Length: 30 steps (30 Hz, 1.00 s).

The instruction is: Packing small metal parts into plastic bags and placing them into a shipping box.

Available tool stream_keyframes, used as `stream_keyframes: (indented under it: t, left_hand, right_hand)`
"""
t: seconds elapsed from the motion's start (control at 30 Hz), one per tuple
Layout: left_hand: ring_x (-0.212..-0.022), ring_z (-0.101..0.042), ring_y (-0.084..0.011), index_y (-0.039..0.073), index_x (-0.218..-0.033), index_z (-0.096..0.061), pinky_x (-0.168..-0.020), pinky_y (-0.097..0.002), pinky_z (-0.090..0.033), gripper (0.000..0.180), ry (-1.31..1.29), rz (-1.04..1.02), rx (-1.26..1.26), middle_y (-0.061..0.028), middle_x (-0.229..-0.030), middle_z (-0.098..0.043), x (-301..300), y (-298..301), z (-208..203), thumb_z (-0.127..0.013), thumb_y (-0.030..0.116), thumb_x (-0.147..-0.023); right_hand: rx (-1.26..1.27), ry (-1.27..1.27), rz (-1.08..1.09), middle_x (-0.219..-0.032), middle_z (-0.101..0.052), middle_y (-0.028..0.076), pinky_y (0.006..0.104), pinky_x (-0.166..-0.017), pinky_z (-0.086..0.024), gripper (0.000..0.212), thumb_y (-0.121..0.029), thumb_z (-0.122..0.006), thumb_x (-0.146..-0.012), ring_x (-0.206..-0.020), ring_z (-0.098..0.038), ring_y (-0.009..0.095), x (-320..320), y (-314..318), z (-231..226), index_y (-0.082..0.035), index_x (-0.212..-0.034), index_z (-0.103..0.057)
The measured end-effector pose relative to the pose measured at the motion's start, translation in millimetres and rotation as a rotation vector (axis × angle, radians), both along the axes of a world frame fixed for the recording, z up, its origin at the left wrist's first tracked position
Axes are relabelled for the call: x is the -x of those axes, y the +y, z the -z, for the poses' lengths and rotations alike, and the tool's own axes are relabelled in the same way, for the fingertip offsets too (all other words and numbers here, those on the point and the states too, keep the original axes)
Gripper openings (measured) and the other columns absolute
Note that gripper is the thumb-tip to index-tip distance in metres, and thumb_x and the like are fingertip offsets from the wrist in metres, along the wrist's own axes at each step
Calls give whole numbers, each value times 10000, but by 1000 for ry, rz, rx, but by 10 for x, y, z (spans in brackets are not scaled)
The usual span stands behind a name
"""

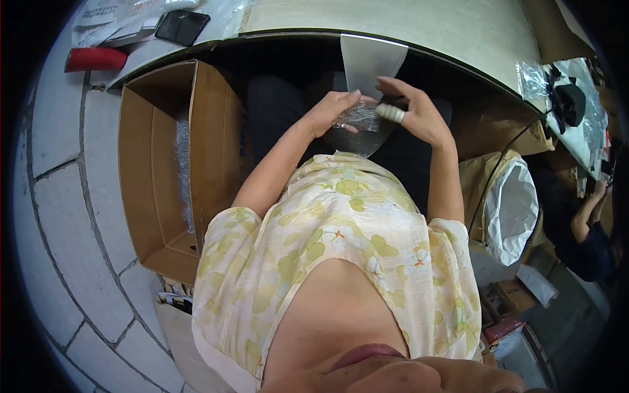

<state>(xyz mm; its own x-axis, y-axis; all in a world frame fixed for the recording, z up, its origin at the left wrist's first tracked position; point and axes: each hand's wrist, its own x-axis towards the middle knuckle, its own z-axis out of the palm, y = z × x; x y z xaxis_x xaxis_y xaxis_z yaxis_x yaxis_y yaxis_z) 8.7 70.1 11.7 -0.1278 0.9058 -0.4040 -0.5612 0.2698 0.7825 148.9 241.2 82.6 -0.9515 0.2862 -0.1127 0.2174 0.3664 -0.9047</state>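
The left hand (331, 112) is curled with thumb above and a fingertip showing below, and has hold of a crinkled clear plastic bundle (359, 119) over the lap. The bundle lies just to the right of that palm, its longer axis seeming to run crosswise from hand to hand. The right hand (422, 116) is half spread, its fingers arched over a gap and its thumb, in a pale wrap (391, 113), pointing left at the bundle's right end; whether thumb and plastic touch, I cannot tell. The left is thus the hand with the clear grip. Behind the bundle, a pale sheet (373, 56) slopes from the table edge toward the lap. Left of the body, a cardboard box (216, 124) gapes upward, with clear film (184, 170) along its inside. To the right, a tan sack (475, 180) with a white lining (514, 213) has its mouth spread; its contents are not visible. Farther off, on the tabletop (393, 16), a dark phone (183, 27) lies beside a red cylinder (95, 59) near the left end. At far right, a co-worker's arm (583, 219) shows.
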Motion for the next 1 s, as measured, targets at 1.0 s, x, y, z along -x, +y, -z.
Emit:
stream_keyframes:
  t: [1.0]
  left_hand:
    - [-1004,-674,-288,-77,-1207,-540,-781,-318,-580,368,-32,-137,-151,-232,-1145,-641,-125,-33,-136,-543,186,-951]
  right_hand:
    - [-534,194,680,-795,-682,169,362,-698,-498,185,-172,-654,-850,-743,-649,271,70,1189,-274,2,-895,-698]
